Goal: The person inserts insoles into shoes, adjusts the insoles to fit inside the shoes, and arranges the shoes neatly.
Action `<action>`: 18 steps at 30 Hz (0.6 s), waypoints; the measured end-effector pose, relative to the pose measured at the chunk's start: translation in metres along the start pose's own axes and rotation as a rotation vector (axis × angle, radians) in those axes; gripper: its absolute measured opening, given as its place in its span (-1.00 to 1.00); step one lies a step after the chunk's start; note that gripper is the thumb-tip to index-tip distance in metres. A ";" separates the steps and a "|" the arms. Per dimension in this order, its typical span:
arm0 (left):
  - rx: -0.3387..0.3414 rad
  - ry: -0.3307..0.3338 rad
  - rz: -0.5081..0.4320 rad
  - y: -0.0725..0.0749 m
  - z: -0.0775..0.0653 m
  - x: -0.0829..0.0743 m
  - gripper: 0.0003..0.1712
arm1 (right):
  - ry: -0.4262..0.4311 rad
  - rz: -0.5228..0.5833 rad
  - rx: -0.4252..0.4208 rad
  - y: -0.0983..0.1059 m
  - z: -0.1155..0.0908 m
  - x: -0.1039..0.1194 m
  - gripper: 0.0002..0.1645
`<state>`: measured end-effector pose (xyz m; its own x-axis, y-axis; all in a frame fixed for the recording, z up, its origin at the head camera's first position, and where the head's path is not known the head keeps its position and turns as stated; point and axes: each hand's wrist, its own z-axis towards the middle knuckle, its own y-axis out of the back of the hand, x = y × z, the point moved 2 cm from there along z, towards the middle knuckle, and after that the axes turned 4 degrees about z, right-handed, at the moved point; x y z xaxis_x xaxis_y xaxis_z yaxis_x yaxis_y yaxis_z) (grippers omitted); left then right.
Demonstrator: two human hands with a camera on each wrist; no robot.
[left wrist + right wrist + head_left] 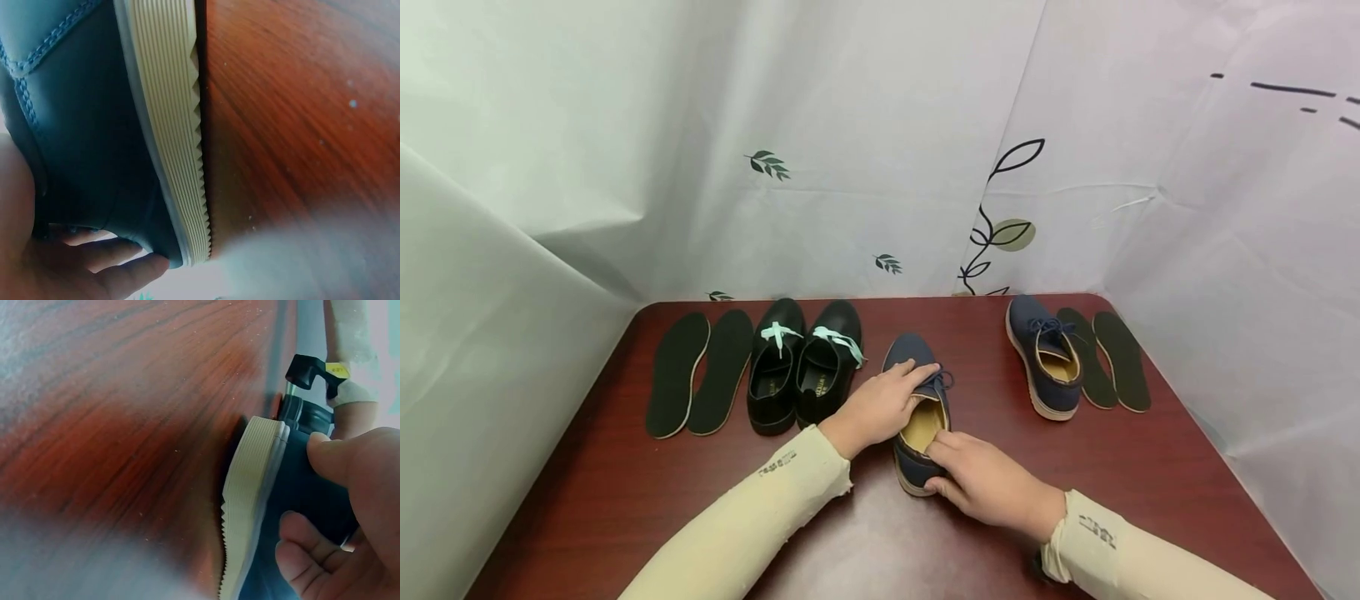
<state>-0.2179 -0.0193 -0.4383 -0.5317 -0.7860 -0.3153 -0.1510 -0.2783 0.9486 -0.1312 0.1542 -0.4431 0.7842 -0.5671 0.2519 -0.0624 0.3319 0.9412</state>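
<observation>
A navy lace-up shoe [908, 347] with a tan lining and pale ridged sole [165, 94] sits on the table, its toe pointing away from me. My left hand [880, 404] holds its front part, fingers lying across the laces near the tongue. In the left wrist view, these fingers [134, 273] reach over the upper. At the heel, my right hand [981, 479] grips the collar, with fingertips in the shoe opening and the thumb low outside. The right wrist view has the thumb [325, 453] against the dark upper and other fingers curled beside it.
Left of the held shoe stands a pair of black shoes [777, 383] with pale mint laces, beside two dark insoles [679, 375]. Another navy shoe [1037, 367] and two more dark insoles [1120, 358] lie at the back right. White sheeting [850, 125] surrounds the reddish-brown table [985, 400].
</observation>
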 end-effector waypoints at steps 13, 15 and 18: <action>-0.031 -0.012 0.011 -0.003 0.000 0.000 -0.42 | -0.044 0.002 -0.061 0.035 -0.004 -0.013 -0.51; -0.029 -0.020 0.023 -0.003 0.000 -0.001 -0.42 | -0.041 -0.021 -0.114 0.047 -0.004 -0.016 -0.49; -0.026 -0.028 0.035 -0.003 0.000 -0.001 -0.40 | -0.056 -0.048 -0.179 0.069 -0.004 -0.023 -0.50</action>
<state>-0.2174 -0.0177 -0.4406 -0.5595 -0.7799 -0.2803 -0.1105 -0.2650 0.9579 -0.1511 0.1935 -0.3852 0.7478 -0.6247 0.2247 0.0886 0.4294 0.8988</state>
